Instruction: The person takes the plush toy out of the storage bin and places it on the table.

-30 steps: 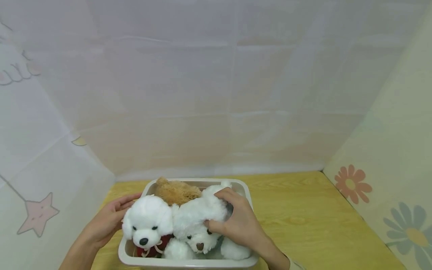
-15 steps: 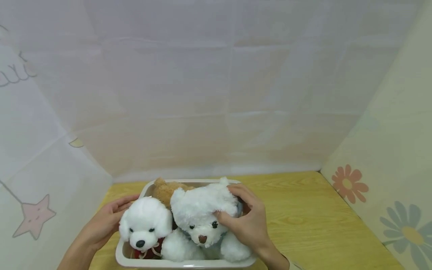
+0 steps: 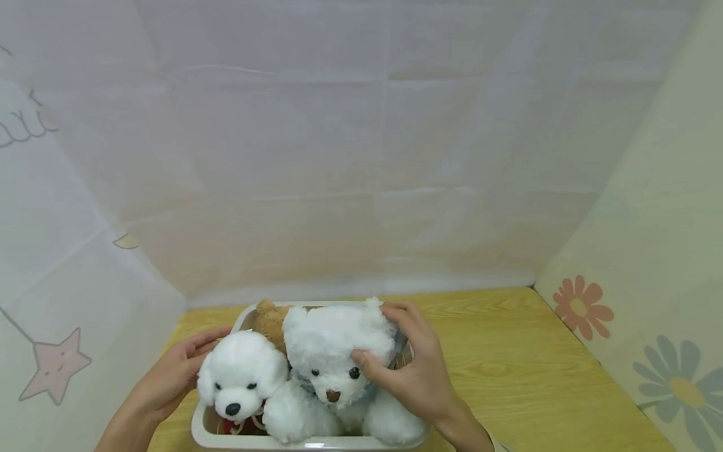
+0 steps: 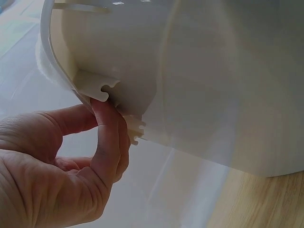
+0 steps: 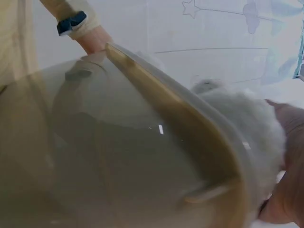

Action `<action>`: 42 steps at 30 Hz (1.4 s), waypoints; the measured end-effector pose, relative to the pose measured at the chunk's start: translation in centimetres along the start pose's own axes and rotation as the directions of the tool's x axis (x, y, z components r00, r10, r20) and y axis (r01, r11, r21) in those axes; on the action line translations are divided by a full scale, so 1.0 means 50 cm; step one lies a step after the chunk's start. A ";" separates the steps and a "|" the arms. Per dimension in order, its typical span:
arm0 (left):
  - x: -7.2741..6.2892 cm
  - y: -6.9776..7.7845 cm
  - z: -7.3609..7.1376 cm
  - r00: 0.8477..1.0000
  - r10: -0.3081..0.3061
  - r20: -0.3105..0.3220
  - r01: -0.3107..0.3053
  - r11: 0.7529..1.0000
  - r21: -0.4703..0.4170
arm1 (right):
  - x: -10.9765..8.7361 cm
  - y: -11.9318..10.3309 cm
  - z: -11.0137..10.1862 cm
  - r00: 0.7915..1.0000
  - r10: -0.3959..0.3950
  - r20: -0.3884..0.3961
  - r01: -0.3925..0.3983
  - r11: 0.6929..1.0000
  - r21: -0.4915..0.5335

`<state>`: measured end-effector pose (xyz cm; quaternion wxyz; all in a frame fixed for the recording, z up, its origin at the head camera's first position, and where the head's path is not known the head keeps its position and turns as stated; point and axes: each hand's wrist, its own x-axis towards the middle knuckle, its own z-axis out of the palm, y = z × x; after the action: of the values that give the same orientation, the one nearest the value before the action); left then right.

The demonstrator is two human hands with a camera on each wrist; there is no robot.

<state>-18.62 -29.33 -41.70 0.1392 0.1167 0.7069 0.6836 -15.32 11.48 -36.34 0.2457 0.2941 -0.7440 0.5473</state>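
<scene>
Holds wht bear [image 3: 333, 333], seated upright in bin [image 3: 313, 442] beside wht dog [image 3: 245, 364] & in front of partly hidden brn toy [image 3: 270, 323] (3 plushes in head view), by side of head w/ R hand [image 3: 418, 370], half curled, thumb on brow. Pinches rim [image 4: 46, 33] of bin w/ L hand [image 4: 66, 185], clear only in L wrist view, as are notched tabs [image 4: 95, 85] underneath. Can see, in R wrist view only, dk band [image 5: 71, 23] at pale sleeve past bin's glossy outer wall [image 5: 71, 156].
</scene>
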 end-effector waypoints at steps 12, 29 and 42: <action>-0.005 0.007 0.004 0.999 -0.045 -0.025 0.044 0.999 -0.011 | 0.005 -0.013 -0.023 0.861 0.357 0.361 -0.349 0.933 -0.090; 0.015 0.008 0.015 0.998 -0.053 -0.033 0.053 0.998 0.017 | 0.031 -0.010 -0.091 0.970 0.242 -0.033 -0.173 0.780 0.602; 0.026 -0.003 0.002 0.998 -0.057 0.011 0.057 0.998 -0.010 | 0.049 0.012 -0.216 0.956 0.024 -0.291 0.224 0.579 0.784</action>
<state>-19.80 -28.80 -41.90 0.1628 0.0995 0.7055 0.6825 -16.99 21.56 -32.03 0.2145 0.3381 -0.3538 0.8453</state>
